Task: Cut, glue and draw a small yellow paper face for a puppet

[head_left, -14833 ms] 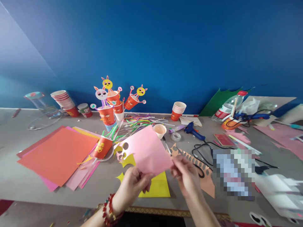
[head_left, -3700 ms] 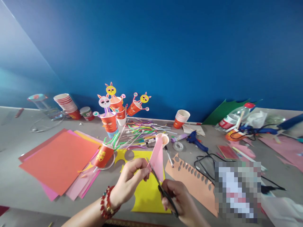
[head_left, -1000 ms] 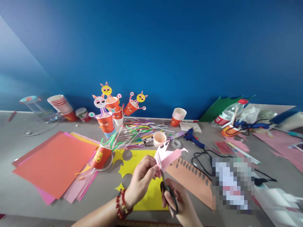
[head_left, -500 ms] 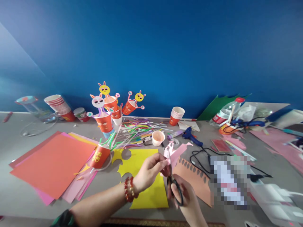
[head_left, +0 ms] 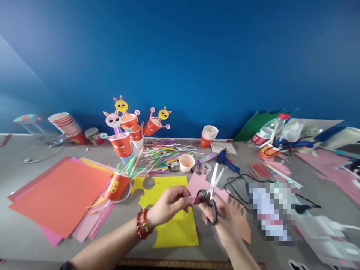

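My left hand (head_left: 170,206), with a red bead bracelet (head_left: 143,224) at the wrist, pinches a small pink paper piece (head_left: 192,200). Black-handled scissors (head_left: 211,189) sit in my right hand (head_left: 222,217), blades apart and pointing away from me. Its fingertips come close to the pink piece; whether they touch it I cannot tell. Just beyond the hands lies a pink sheet (head_left: 194,183) with round holes. Under the left hand is a yellow sheet (head_left: 177,234) with round cut-outs, and an orange-brown sheet (head_left: 244,223) with holes shows behind the right hand.
Coloured sheets (head_left: 60,198) are stacked at left beside a tilted red cup (head_left: 118,186) with green straws. Decorated cups (head_left: 120,145) stand behind. Loose sticks (head_left: 165,153), a small paper cup (head_left: 186,163), a blue glue gun (head_left: 227,161) and its black cable occupy the middle; a power strip (head_left: 323,232) is at right.
The pink sheet has gone from between my hands to the table. A small pink piece stays in my left fingers. The scissors have swung out from the paper, blades now spread.
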The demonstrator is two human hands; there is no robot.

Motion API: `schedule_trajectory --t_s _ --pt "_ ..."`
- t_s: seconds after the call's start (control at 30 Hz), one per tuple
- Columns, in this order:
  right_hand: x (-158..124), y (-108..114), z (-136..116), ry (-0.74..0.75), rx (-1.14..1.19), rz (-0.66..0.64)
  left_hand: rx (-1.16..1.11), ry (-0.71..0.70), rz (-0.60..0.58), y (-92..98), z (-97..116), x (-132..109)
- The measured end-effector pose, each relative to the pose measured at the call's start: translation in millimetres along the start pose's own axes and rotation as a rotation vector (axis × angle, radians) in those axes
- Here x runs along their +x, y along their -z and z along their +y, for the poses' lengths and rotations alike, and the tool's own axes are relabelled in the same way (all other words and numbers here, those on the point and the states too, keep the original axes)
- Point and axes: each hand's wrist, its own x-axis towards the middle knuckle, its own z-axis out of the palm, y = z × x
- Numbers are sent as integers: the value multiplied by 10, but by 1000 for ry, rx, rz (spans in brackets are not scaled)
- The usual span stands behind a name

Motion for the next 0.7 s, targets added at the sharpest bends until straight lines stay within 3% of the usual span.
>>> schedule_trajectory --t_s 0.23,0.53,0.6,0.7 --pt "129 -234 -59 65 -20 -38 216 -17 -17 97 121 -177" --pt "73 -491 -37 59 34 85 200 -179 281 -25 -16 -333" --pt "55 -476 -32 59 30 50 91 -158 317 -31 2 -333" --pt "1 -415 -21 69 -11 -107 -21 -157 359 -12 70 -326"
